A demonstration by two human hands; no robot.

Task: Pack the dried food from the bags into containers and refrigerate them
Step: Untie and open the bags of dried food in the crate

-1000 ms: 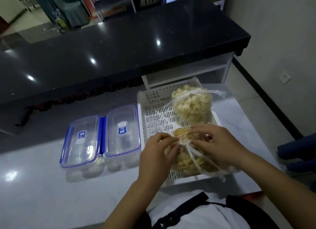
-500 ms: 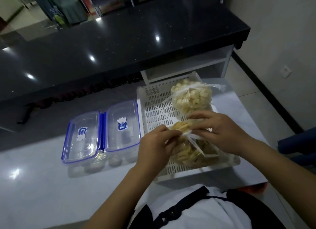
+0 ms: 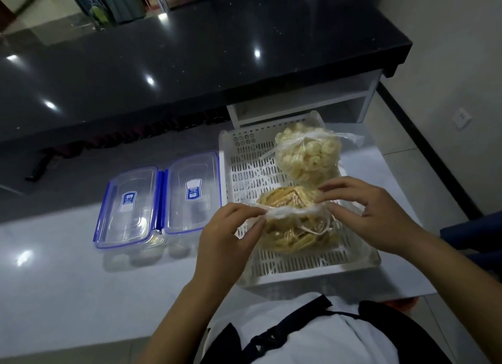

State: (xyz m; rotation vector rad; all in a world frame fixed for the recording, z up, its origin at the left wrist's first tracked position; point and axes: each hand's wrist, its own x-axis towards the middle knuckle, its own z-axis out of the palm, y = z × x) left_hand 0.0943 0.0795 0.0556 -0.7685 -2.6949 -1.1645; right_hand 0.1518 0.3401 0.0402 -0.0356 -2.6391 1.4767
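Down in the white slotted tray, the near bag of yellowish dried strips lay between the two hands, its twisted plastic neck stretched out sideways. The left hand pinched the left end of that neck between thumb and fingertips, just left of the bag's bulk. The right hand sat at the bag's right and far side, its thumb and forefinger closed on the right end of the neck while the other fingers spread loosely over the top; how firm that pinch was I could not quite tell through the bunched plastic. Behind, toward the far end of the tray, the second bag of pale curled pieces rested tied and touched by neither hand. To the left of the tray, on the white table, two clear containers with blue-edged lids stood side by side, lids on, well clear of both hands. A dark counter ran along the far side.
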